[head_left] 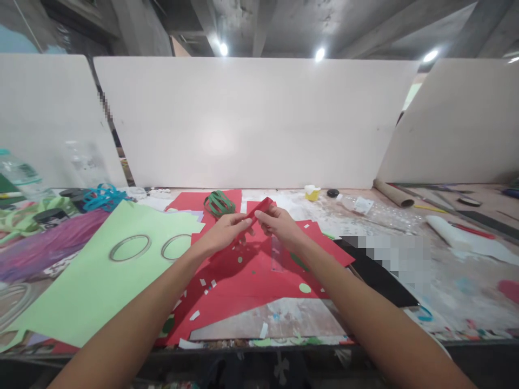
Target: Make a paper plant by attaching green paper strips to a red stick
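Both my hands pinch a folded piece of red paper [263,205] above the middle of the worktable. My left hand [226,229] grips its lower left part with thumb and fingers. Close beside it, my right hand [283,222] grips the right side. Beneath them lie red paper sheets [247,286] strewn with small white and green scraps. A small clear plastic strip [277,254] rests on the red sheets under my right hand. Just beyond my left hand sits a ball of dark green paper strips [219,203].
A light green sheet [93,281] with two ring shapes covers the left side, near a purple plastic bag [52,243] and blue curled strips [104,197]. A small yellow tub [312,193], a clear bottle [377,210] and a cardboard tube [393,193] lie right. White boards [255,124] stand behind.
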Action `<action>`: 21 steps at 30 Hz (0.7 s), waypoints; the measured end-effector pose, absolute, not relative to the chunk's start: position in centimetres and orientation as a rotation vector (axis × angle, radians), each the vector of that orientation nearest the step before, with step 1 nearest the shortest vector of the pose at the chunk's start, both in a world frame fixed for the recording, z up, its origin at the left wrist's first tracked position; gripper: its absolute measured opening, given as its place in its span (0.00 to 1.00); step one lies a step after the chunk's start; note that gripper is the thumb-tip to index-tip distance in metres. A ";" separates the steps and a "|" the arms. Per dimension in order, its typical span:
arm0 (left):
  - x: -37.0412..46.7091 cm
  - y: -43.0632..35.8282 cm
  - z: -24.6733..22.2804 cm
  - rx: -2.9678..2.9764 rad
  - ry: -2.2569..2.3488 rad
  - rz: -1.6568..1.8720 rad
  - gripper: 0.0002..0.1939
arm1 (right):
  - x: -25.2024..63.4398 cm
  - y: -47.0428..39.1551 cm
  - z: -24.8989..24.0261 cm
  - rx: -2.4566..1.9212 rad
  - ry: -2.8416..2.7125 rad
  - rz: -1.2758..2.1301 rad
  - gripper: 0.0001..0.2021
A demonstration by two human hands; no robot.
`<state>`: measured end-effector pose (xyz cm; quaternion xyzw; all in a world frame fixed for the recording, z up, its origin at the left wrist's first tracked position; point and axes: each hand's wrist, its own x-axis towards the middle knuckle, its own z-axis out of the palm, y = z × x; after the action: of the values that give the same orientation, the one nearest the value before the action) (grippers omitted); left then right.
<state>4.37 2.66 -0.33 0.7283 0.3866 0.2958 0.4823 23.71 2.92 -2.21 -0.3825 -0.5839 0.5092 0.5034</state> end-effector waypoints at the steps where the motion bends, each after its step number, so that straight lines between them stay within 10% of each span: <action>1: 4.3 2.7 -0.3 1.723 0.941 0.687 0.20 | 23.7 2.9 -2.2 -0.887 -1.369 1.252 0.14; 21: 5.5 3.1 -3.2 2.994 1.128 1.340 0.14 | 24.4 4.5 -3.6 -0.997 -0.996 1.293 0.05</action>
<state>5.50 3.12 -3.24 0.8516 0.3207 0.3812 -0.1630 24.43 4.49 -3.57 -0.4257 -0.4254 0.5525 0.5766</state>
